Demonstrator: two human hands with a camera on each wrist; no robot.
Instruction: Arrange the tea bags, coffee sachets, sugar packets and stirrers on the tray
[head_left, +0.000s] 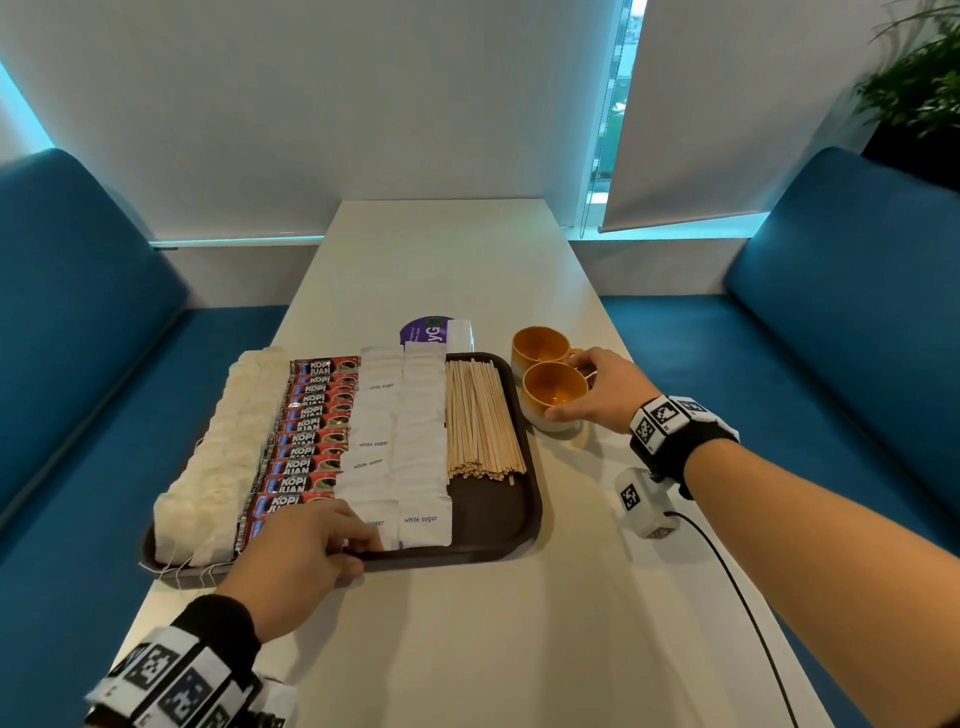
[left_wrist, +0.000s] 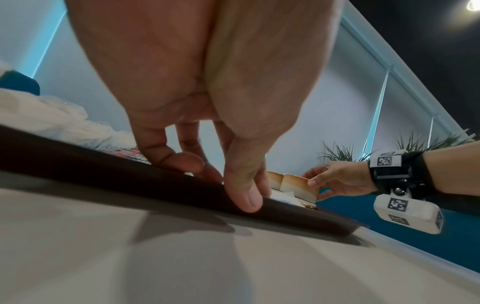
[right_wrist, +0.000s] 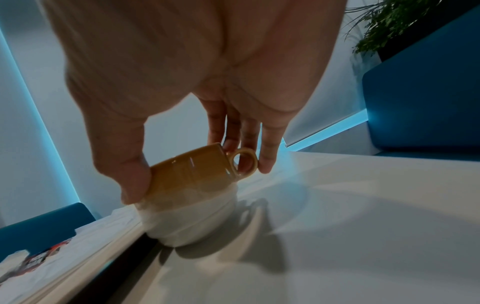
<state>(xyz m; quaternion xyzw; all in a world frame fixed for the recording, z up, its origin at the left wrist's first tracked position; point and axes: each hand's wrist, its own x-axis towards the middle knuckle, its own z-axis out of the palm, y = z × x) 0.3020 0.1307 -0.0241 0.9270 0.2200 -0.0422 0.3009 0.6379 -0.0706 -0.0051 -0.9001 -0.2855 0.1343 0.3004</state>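
The brown tray (head_left: 511, 525) is set near the front-left corner of the white desk (head_left: 519, 623), its left rim close to the desk's left edge (tea-bag strings trail over the tray's front-left corner). Bare desk surface is seen in front of the tray, along the right edge, and across the far half up to the wall. On the tray, four groups are laid in rows running front to back: tea bags (head_left: 223, 457) at the left, red coffee sachets (head_left: 306, 441) next, white sugar packets (head_left: 400, 441) in two columns, and wooden stirrers (head_left: 480, 421) at the right, with an open strip of tray floor in front of the stirrers.

The left hand (head_left: 306, 551) is placed at the tray's front rim, fingers curled over the rim onto the nearest sugar packets. In the left wrist view the thumb (left_wrist: 245, 193) is pressed against the outside of the rim, so the rim is pinched between thumb and fingers.

The right hand (head_left: 605, 389) is off the tray, just beyond its right rim, gripping the nearer cup (head_left: 553, 395) of two orange cups; the farther cup (head_left: 540, 345) is touched by it. Only the right wrist view shows the thumb on the cup's wall and the fingers (right_wrist: 267, 152) behind its handle, with the cup's pale base on the desk.
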